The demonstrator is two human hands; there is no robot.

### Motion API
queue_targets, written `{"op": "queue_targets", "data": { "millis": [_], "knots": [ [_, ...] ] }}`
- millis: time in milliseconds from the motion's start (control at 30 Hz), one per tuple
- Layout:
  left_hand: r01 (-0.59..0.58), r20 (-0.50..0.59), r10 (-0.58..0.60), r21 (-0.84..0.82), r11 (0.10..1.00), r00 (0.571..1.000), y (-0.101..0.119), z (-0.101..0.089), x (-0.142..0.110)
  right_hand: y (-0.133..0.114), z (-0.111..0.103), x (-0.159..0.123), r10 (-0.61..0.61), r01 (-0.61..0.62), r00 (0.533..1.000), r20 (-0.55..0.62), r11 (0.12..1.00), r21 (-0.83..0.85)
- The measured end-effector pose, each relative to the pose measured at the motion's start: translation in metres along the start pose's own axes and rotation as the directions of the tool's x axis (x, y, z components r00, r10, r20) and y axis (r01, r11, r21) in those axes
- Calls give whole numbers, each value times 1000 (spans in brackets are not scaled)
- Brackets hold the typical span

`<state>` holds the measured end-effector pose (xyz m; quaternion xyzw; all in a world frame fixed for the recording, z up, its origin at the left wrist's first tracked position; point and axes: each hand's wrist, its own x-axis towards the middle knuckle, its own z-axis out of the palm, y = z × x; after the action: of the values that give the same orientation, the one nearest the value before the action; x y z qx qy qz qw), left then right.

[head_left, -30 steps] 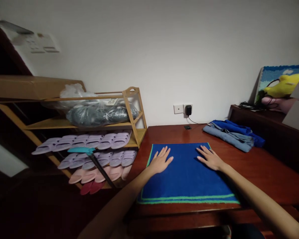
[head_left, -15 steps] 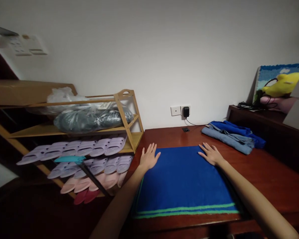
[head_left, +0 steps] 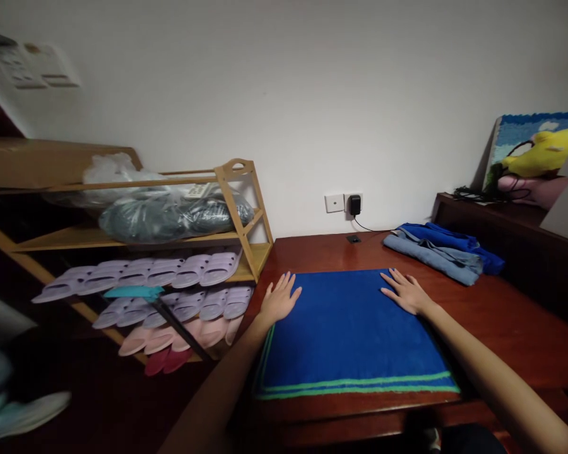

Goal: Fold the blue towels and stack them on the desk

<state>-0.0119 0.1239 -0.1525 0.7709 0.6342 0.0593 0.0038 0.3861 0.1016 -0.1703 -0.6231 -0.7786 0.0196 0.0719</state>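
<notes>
I see my left hand (head_left: 279, 302) has moved out, so it and my right hand (head_left: 407, 295), both open, sit at the 2 far corners of the blue cloth (head_left: 350, 334), which lies flat by the front edge of the table (head_left: 515, 328)

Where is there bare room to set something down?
The tabletop is bare between the blue cloth and wall, and right of the right hand, nearer than the folded clothes. The left hand crowds the cloth's far left corner; slippers crowd the rack.
</notes>
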Motion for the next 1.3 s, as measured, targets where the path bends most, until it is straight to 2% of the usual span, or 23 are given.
{"op": "queue_targets", "data": {
  "millis": [100, 167, 267, 333, 467, 600, 700, 800, 867, 933, 1033, 1133, 1300],
  "knots": [
    [-17, -117, 20, 29, 999, 993, 9, -10, -17, -12, -11, -14, 2, -3, 998, -69, 1000, -7],
    [-142, -154, 145, 32, 989, 977, 14, -16, -39, -22, -19, -35, -49, 52, 997, -57, 998, 47],
    [-366, -145, 364, 8, 930, 920, 19, -19, -78, -36, -26, -75, -186, 183, 982, 10, 973, 138],
    [-437, -111, 433, -9, 900, 894, 20, -17, -100, -42, -28, -100, -239, 230, 970, 40, 960, 158],
    [-450, -42, 448, -40, 892, 893, 18, -12, -118, -44, -23, -128, -251, 240, 966, 65, 961, 135],
    [-456, -24, 455, -75, 887, 890, 13, -11, -120, -39, -22, -133, -250, 236, 966, 73, 958, 161],
    [-435, 12, 438, -98, 895, 899, 8, -15, -113, -29, -29, -117, -229, 197, 968, 102, 948, 251],
    [-376, -51, 374, -63, 924, 926, 9, -15, -86, -14, -29, -76, -126, 113, 991, 32, 955, 273],
    [-336, -111, 332, -26, 941, 937, 12, -12, -58, -6, -21, -41, -36, 40, 999, -19, 973, 229],
    [-272, -145, 269, -2, 962, 952, 16, -6, -29, -4, -8, -11, 30, -26, 999, -21, 986, 162],
    [-151, -103, 150, -6, 988, 983, 16, 5, 4, -6, 11, 19, 68, -67, 998, -10, 996, 56],
    [-119, -39, 119, 2, 993, 992, 2, 12, 22, -10, 21, 37, 60, -60, 998, -4, 998, 23],
    [-100, 1, 100, 6, 995, 995, -34, 11, 47, -18, 24, 76, 21, -21, 1000, 6, 1000, 18]
  ]
}}
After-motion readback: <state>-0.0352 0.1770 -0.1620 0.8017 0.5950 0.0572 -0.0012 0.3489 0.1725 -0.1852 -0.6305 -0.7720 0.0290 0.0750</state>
